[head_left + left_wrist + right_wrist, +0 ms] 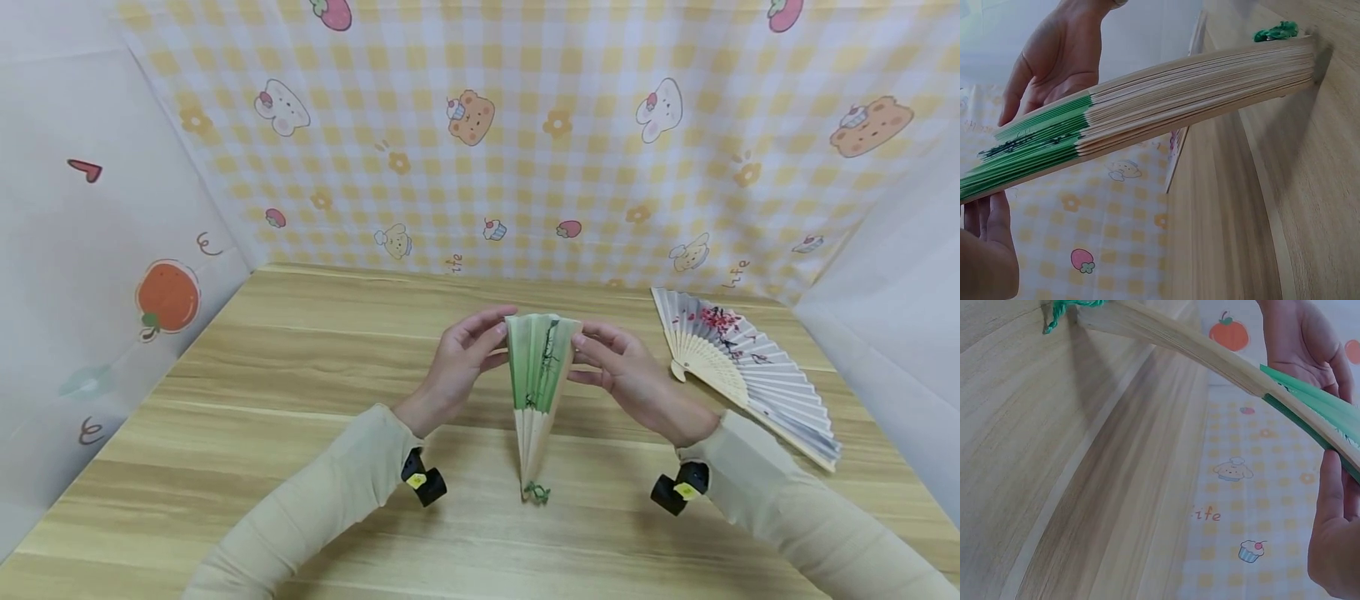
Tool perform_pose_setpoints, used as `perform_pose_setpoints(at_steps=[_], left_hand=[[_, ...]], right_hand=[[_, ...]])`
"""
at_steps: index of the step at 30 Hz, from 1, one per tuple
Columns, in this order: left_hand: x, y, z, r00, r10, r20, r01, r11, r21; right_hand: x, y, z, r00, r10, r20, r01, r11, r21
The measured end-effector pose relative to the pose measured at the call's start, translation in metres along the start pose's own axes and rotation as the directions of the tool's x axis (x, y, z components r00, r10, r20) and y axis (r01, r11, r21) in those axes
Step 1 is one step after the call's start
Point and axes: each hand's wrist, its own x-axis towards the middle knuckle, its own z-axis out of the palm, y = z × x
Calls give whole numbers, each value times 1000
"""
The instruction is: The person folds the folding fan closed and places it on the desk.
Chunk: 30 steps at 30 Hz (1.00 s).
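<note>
A green folding fan (534, 367) with pale wooden ribs stands partly spread, its narrow pivot end down at the table and its paper edge up. Dark branch-like drawing marks the green paper. My left hand (467, 358) grips the fan's left upper edge between thumb and fingers. On the opposite edge, my right hand (626, 371) pinches the outer rib near the top. A green cord (537, 492) hangs at the pivot, seen also as a green knot (1276, 31) in the left wrist view. The ribs show tightly layered there.
To the right, a white folding fan (750, 367) with pink blossoms lies spread on the wooden table (315, 350). A yellow checked cloth (525, 167) hangs behind the table, and white cloth walls (97, 250) stand at the sides.
</note>
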Motion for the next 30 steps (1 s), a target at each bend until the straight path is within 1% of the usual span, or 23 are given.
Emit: perform_pose_setpoints(at_steps=[4,9,14,20,30], left_hand=[[-1,2,1,1000,6,30,-6,1000,6],[-2,2,2,997,34,68,-35,999,13],[-1,2,3,997,45,66,-47,999,19],[0,3,4,998,35,56,-36,999,30],[-3,2,7,997,28,65,-31,999,31]], right_hand=[[-1,0,2,1000,-12,-17,12,1000,5],[-2,0,5,1000,-23,-13,23,1000,-2],[-3,0,7,1000,-29,-5,29,1000,-7],[-3,0,7,1000,-26,13,26,1000,0],[-5,0,9,999,-21,45,21,1000,-6]])
